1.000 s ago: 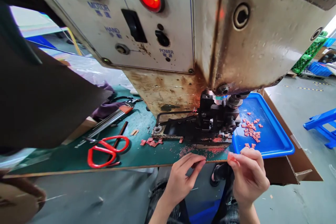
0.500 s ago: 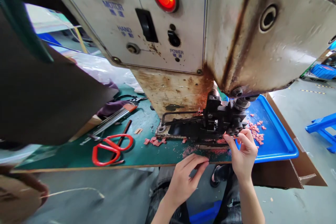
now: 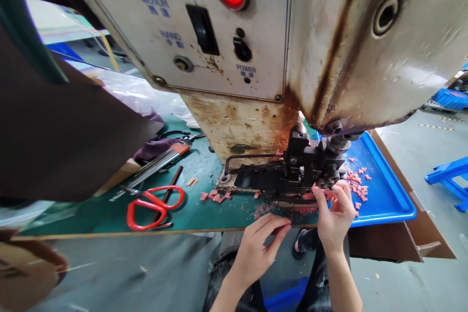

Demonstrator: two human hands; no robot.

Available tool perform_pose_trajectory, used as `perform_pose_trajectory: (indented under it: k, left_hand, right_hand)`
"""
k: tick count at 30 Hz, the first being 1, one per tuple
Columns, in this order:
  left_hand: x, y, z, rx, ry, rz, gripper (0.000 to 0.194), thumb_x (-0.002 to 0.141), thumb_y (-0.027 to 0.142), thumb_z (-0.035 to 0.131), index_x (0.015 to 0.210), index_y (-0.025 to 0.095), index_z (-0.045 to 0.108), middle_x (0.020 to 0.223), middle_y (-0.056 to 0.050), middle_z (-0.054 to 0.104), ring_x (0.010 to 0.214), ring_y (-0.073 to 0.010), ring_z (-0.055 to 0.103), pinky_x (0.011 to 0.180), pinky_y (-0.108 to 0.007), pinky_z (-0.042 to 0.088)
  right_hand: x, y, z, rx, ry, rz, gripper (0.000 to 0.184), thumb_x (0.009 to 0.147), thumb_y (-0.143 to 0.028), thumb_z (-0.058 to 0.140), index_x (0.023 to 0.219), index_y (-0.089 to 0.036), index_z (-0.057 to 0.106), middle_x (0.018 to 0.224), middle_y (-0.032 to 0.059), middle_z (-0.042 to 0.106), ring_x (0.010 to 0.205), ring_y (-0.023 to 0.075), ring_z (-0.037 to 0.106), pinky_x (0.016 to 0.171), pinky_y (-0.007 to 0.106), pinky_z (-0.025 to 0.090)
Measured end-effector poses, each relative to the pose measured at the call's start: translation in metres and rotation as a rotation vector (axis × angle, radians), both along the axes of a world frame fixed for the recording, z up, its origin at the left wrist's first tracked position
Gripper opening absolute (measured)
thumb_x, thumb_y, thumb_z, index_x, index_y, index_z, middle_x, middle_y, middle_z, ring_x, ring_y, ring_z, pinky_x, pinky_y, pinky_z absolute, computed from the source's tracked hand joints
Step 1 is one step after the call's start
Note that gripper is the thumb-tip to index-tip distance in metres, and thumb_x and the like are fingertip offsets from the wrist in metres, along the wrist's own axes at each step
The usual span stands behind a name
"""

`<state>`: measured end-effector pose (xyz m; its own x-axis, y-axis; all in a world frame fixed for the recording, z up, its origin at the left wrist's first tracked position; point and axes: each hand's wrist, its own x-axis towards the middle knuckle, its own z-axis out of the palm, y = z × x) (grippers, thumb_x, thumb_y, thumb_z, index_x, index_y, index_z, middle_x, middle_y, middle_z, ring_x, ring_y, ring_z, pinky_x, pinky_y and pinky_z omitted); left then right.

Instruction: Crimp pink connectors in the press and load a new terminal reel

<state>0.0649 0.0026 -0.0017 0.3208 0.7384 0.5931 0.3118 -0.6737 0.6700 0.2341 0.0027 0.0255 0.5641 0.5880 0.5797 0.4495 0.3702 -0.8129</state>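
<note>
My left hand (image 3: 258, 243) is just off the table's front edge, thumb and fingertips pinched together; anything between them is too small to make out. At the front of the black metal tooling (image 3: 305, 168) under the machine head is my right hand (image 3: 334, 219). Its fingers are curled, with thumb and forefinger up against the tooling, and what they grip is hidden. Pink crumbs (image 3: 265, 209) lie on the table below the tooling. Small pink pieces (image 3: 215, 197) rest left of it, and more pink pieces (image 3: 356, 183) lie in the blue tray (image 3: 393, 204) on the right.
The machine's panel (image 3: 204, 73) has lit green and red lamps. Red-handled scissors (image 3: 146, 212), hex keys (image 3: 157, 163) and a purple cloth (image 3: 155, 146) lie on the green table (image 3: 98, 214) at left. A cardboard box (image 3: 391, 243) is under the tray; a blue stool (image 3: 448, 180) stands right.
My right hand has shifted very slightly left, still at the tooling. My left hand keeps its pinch in nearly the same place. The camera view has moved a little.
</note>
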Motion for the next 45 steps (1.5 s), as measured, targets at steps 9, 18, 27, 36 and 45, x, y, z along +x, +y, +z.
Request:
perform_pose_trajectory:
  k: [9, 18, 27, 36, 45]
  left_hand:
    - [0.001, 0.0, 0.001, 0.036, -0.021, -0.001, 0.015, 0.099, 0.013, 0.061, 0.095, 0.022, 0.072, 0.079, 0.0, 0.078, 0.07, -0.0137, 0.076, 0.068, -0.018, 0.059]
    - [0.002, 0.0, 0.0, 0.04, -0.025, 0.0, 0.014, 0.099, 0.012, 0.062, 0.094, 0.021, 0.072, 0.078, 0.001, 0.077, 0.069, -0.013, 0.075, 0.067, -0.018, 0.057]
    - [0.003, 0.0, 0.002, 0.058, -0.016, -0.002, 0.014, 0.1, 0.012, 0.061, 0.094, 0.021, 0.071, 0.078, 0.001, 0.076, 0.069, -0.0118, 0.074, 0.069, -0.016, 0.057]
    - [0.004, -0.002, 0.002, 0.048, -0.021, -0.004, 0.015, 0.099, 0.012, 0.062, 0.093, 0.021, 0.072, 0.078, 0.001, 0.077, 0.068, -0.0122, 0.075, 0.067, -0.016, 0.057]
    - [-0.068, 0.019, 0.007, 0.145, 0.156, 0.402, 0.016, 0.102, 0.033, 0.06, 0.097, 0.024, 0.072, 0.086, -0.001, 0.079, 0.075, -0.0204, 0.075, 0.075, -0.031, 0.061]
  right_hand:
    - [-0.002, -0.001, -0.002, -0.021, 0.009, 0.01, 0.024, 0.096, -0.026, 0.073, 0.077, -0.02, 0.059, 0.082, -0.0017, 0.048, 0.074, 0.0147, 0.047, 0.064, 0.027, 0.04]
    - [-0.008, 0.003, -0.004, -0.001, 0.104, -0.031, 0.033, 0.095, -0.032, 0.075, 0.078, -0.023, 0.048, 0.079, -0.0045, 0.046, 0.074, 0.0139, 0.049, 0.067, 0.026, 0.043]
    - [-0.011, 0.004, -0.003, 0.026, 0.097, -0.048, 0.034, 0.095, -0.029, 0.073, 0.075, -0.023, 0.047, 0.079, -0.0042, 0.045, 0.073, 0.0141, 0.049, 0.066, 0.025, 0.042]
    - [-0.008, 0.005, -0.008, 0.03, 0.071, -0.048, 0.022, 0.094, -0.029, 0.076, 0.082, -0.02, 0.061, 0.078, -0.0038, 0.05, 0.069, 0.013, 0.049, 0.063, 0.026, 0.043]
    - [0.007, -0.028, -0.001, 0.245, -0.123, -0.073, 0.008, 0.095, -0.018, 0.076, 0.095, -0.025, 0.077, 0.077, -0.0018, 0.057, 0.07, 0.0153, 0.056, 0.068, 0.033, 0.048]
